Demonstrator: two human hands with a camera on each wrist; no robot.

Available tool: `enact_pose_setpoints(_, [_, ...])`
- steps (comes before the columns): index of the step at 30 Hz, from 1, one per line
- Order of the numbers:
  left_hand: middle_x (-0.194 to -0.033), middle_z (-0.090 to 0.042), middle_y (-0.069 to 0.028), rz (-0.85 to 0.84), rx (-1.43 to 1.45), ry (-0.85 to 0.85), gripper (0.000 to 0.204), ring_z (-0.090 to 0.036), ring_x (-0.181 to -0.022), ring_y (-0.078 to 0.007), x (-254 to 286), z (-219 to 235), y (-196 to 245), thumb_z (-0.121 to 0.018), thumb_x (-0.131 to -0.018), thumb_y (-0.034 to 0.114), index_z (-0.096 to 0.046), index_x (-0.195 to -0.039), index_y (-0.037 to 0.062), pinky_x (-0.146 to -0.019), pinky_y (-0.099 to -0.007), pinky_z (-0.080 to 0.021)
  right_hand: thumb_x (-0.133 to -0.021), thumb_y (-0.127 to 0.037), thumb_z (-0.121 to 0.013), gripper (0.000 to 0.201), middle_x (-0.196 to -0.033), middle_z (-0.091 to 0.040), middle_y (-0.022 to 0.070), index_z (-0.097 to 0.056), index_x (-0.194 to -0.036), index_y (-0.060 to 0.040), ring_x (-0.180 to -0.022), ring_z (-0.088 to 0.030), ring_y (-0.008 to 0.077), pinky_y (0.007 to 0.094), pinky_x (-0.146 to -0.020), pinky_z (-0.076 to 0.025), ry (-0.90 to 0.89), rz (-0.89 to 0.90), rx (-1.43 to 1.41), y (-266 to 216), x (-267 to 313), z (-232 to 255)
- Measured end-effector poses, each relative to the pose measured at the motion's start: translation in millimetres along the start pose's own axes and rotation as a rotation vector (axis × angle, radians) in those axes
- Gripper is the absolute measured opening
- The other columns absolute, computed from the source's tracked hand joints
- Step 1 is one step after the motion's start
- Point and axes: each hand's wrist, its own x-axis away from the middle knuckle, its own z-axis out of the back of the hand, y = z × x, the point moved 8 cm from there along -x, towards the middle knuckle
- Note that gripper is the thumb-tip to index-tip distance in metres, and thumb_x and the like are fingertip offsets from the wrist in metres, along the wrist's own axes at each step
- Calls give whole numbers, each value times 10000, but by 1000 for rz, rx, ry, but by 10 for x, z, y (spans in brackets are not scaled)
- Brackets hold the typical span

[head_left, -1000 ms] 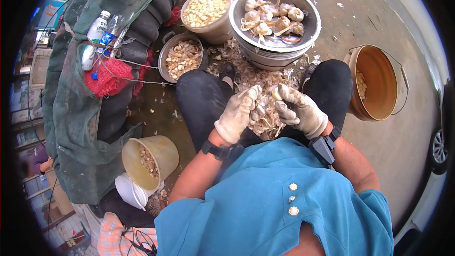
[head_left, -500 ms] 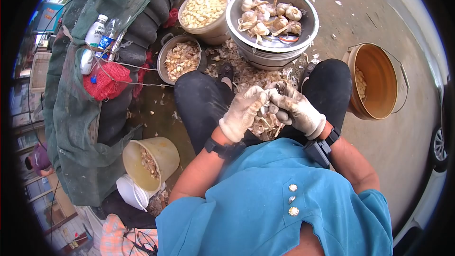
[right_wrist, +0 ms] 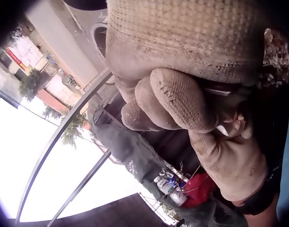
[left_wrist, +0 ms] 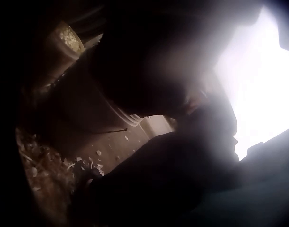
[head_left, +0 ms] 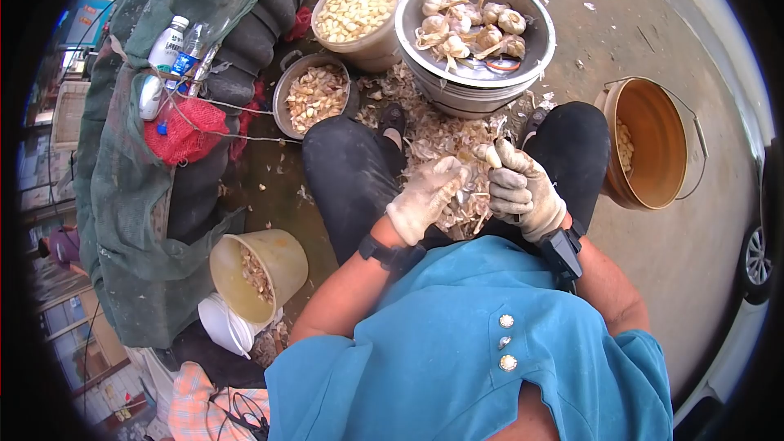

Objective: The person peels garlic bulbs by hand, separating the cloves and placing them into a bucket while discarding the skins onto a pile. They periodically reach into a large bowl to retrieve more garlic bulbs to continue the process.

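Both hands wear pale, soiled work gloves and meet above the lap. My left hand (head_left: 429,196) holds part of a garlic bulb (right_wrist: 235,125) with its fingers curled, its skin partly peeled. My right hand (head_left: 527,192) curls round a small knife (right_wrist: 223,91), only a strip of shiny metal showing under the fingers. At its thumb and forefinger a pale garlic clove (head_left: 492,157) is pinched. The left wrist view is mostly dark. Ahead of the knees, whole garlic bulbs (head_left: 457,20) lie in a metal basin (head_left: 535,12) set on a bucket.
Peeled cloves fill a tub (head_left: 384,45) at the back; a pot (head_left: 282,114) of cloves stands nearer. A brown bucket (head_left: 665,147) with some cloves is at the right, a tilted cream bucket (head_left: 286,265) at the left. Garlic skins (head_left: 425,135) litter the ground between the feet.
The hands came together half a second ago and are now slightly apart. The right hand has drawn back to the right with the clove at its fingertips.
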Motion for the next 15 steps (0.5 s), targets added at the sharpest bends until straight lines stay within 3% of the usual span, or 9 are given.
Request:
enact_pose_setpoints(2, [-818,-528,-11,54,-102,18,341,-503,-695,-96,16,38,-56,-493,-1015,331,-603,-984,10,-611,-235,-426,-1040,-273,-437,317,-599,-464,-16,-558,-1163,-7,-401,-359,51,181,-320,-305,18,-9,56,-30,23,39])
enact_pose_setpoints(4, [-823,-555,-10,352,244,132,330,-523,-712,-107,77,92,-311,-479,-1022,348,-595,-1045,39,-604,-247,-441,-1037,-278,-444,321,-599,-463,-18,-557,-1165,-6,-402,-359,49,181,-321,-303,39,14,103,-97,69,52])
enact_pose_setpoints(5, [-810,-576,-9,302,465,174,308,-543,-714,-105,79,79,-392,-477,-1023,361,-573,-1048,69,-609,-241,-449,-1034,-283,-452,326,-599,-462,-20,-557,-1166,-4,-404,-360,47,181,-322,-301,60,39,150,-151,95,52])
enact_pose_setpoints(8, [-779,-570,-7,322,479,234,293,-542,-695,-95,90,129,-450,-500,-1013,364,-560,-1008,78,-601,-238,-444,-1033,-276,-457,282,-599,-448,-33,-534,-1112,-17,-380,-320,30,160,-310,-270,147,194,334,-426,272,-171])
enact_pose_setpoints(9, [-779,-570,-7,319,479,231,293,-542,-695,-95,87,128,-411,-500,-1013,364,-560,-1008,78,-601,-238,-444,-1041,-273,-435,261,-543,-385,-46,-477,-1082,-19,-365,-344,39,177,-299,-303,231,240,334,-511,361,-201])
enact_pose_setpoints(11, [-775,-563,-5,417,722,225,283,-532,-676,-94,114,63,-382,-503,-1013,356,-549,-999,78,-603,-239,-443,-1049,-299,-409,296,-550,-404,-44,-477,-1075,-12,-358,-340,42,178,-304,-320,205,261,284,-605,462,-235])
enact_pose_setpoints(15, [-792,-562,0,414,506,102,262,-531,-679,-93,65,-31,-267,-535,-1000,334,-559,-1013,74,-619,-226,-441,-1060,-326,-350,380,-548,-419,-24,-483,-1129,23,-354,-346,51,189,-303,-333,149,191,83,-542,532,-207])
